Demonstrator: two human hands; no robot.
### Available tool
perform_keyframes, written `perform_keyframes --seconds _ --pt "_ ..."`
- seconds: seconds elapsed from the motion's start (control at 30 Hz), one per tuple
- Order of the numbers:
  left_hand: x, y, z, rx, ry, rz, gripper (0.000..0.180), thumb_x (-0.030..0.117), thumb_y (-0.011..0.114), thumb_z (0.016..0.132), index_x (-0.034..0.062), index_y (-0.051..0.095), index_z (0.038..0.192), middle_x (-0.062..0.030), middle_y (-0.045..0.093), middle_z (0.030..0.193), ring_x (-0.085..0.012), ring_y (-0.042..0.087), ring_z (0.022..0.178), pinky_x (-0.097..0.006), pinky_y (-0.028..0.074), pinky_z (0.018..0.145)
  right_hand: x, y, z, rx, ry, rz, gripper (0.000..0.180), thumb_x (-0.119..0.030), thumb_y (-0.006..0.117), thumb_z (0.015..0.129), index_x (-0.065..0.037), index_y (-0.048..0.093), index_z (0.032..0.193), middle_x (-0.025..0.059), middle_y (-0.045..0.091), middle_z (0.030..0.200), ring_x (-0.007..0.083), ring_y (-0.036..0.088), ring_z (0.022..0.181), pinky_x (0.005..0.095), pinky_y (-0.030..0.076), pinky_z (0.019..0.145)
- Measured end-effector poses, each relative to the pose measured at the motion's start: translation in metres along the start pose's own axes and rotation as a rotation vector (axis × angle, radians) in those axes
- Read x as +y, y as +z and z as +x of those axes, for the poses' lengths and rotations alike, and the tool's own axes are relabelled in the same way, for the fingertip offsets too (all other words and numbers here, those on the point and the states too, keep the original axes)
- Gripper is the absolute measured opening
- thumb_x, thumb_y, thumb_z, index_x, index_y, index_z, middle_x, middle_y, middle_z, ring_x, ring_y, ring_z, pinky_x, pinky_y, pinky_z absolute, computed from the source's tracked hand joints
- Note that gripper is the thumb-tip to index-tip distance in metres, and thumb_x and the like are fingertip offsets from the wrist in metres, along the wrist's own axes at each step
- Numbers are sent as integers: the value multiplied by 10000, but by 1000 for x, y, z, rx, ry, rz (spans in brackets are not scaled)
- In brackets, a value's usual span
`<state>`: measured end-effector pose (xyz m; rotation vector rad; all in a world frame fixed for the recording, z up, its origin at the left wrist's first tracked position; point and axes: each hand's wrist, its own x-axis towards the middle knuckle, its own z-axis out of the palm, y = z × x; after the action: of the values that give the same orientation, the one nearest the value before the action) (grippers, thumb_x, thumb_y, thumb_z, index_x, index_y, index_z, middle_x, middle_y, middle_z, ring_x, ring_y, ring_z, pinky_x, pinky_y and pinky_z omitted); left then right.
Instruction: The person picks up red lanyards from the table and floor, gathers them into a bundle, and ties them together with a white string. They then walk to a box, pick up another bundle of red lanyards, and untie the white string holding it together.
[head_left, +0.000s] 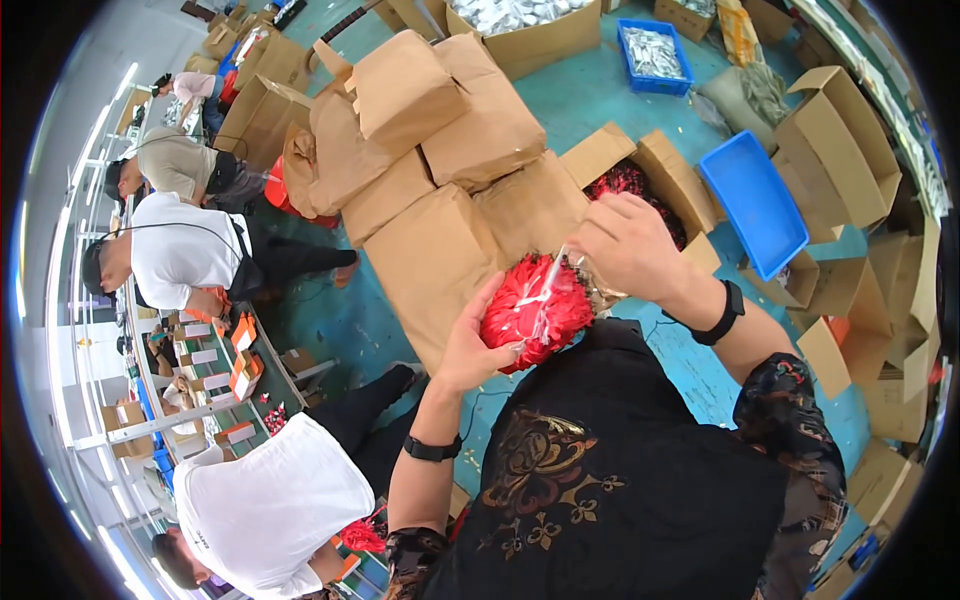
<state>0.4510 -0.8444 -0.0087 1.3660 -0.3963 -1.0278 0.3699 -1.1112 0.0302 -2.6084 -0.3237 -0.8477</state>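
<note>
In front of my body is a round bundle of red strands (535, 315) with a shiny white or clear plastic strip across its top. My left hand (478, 340) cups its left side, thumb lying along the near edge. At its upper right, my right hand (630, 250) is closed in a pinch on the end of the plastic strip. Some thin, shiny plastic hangs below the right fingers. Just beyond that hand stands an open cardboard box (680, 180) holding more dark red strands, partly hidden by my hand.
Brown paper-wrapped packages (430, 250) are piled ahead of me. A blue tray (755, 205) and several open cartons (840, 140) stand to the right. Farther off, a blue crate (655, 57) holds silvery packets. People (265, 500) bend over a workbench on the left.
</note>
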Motion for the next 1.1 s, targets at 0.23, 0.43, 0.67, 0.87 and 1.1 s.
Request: perform_keyframes --seconds 0.23,0.43,0.67,0.87,1.1 --pt "0 -5 5 56 -3 -202 901 -126 683 668 -3 315 1481 -135 480 1400 -220 520 1253 -360 420 1073 -11 25 -29 162 497 335 65 -69 657 863 -44 597 855 67 584 783 192 569 645 325 460 564" --pt "-28 -10 18 111 57 -405 851 -47 691 721 14 313 1481 -146 484 1405 -261 531 1256 -414 441 1068 -21 49 -33 90 1167 1561 136 -173 476 1028 -83 479 927 33 600 787 87 521 607 235 429 568" --pt "-45 1 38 97 77 -678 823 16 676 772 48 288 1498 -167 466 1420 -303 530 1260 -481 467 1043 5 85 -17 485 1320 1584 67 -143 518 1003 -93 494 966 -2 539 743 60 466 605 215 377 536" --pt "-46 -5 40 53 59 -683 854 58 722 762 45 287 1496 -168 474 1413 -298 530 1260 -472 459 1054 -7 74 -6 175 1133 1249 232 -100 590 940 -66 537 1164 31 583 853 119 569 789 290 462 701" --pt "-33 -1 45 36 40 -594 892 54 762 727 26 294 1486 -143 485 1398 -269 538 1249 -437 451 1065 0 91 -23 -210 499 355 174 -290 684 829 -119 717 829 140 642 1020 314 588 968 472 440 864"
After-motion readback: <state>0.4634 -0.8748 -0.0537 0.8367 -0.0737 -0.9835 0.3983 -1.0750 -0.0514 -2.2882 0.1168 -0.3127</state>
